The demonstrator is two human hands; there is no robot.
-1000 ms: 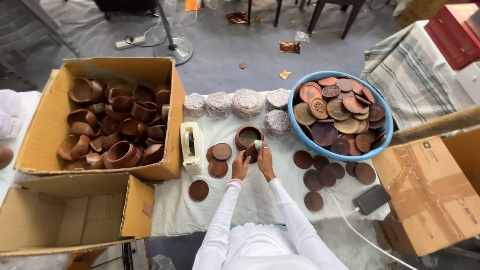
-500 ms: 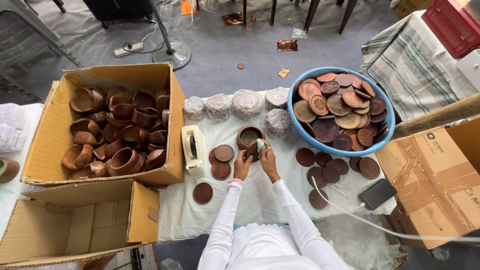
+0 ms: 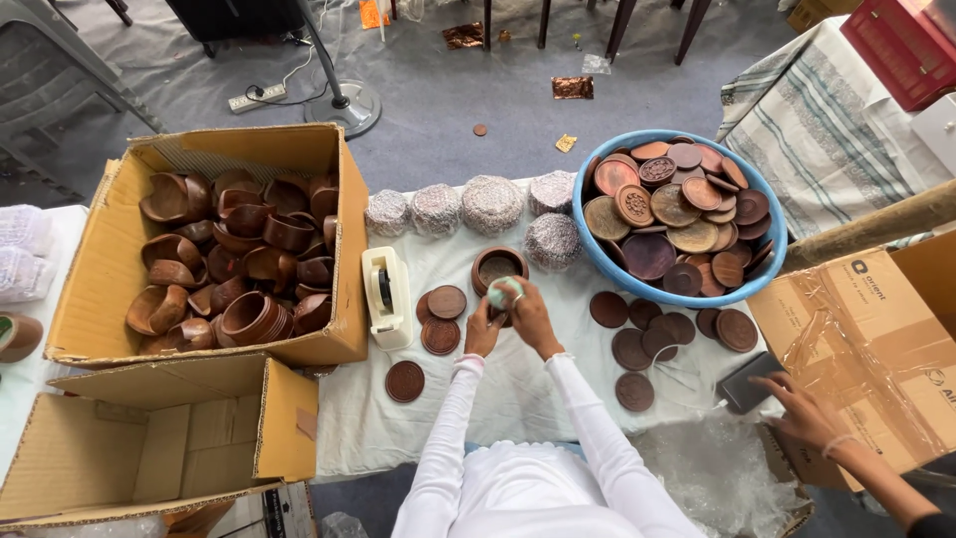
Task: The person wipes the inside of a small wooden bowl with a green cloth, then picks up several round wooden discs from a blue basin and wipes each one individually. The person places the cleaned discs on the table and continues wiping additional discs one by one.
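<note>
Head view, only camera available. I read both hands meeting just in front of an open wooden bowl (image 3: 498,267) that stands on the white-covered worktop (image 3: 518,399). Right hand (image 3: 533,317) is closed around a small pale-green wad (image 3: 504,292), pinched at the fingertips. Left hand (image 3: 482,337) is closed too, touching the right hand from below; it seems to steady a small dark piece, but I cannot tell what, because the fingers hide it.

Surroundings: loose wooden lids (image 3: 442,317) lie just left of the hands, a white tape dispenser (image 3: 386,296) beyond them. A cardboard box (image 3: 119,289) of wooden bowls sits at far left. A blue basin (image 3: 772,249) piled with carved lids sits at right, with further lids (image 3: 647,334) spread on the cloth below it. Foil-wrapped bundles (image 3: 488,204) line the back edge. Another person's hand (image 3: 812,413) rests at the phone (image 3: 749,381), lower right.

Risk assessment, my judgement: the wad is held by the fingertips only, so a slackened pinch could drop it into the bowl. Both forearms cross near the loose lids; a sideways sweep could push them off the worktop edge.
</note>
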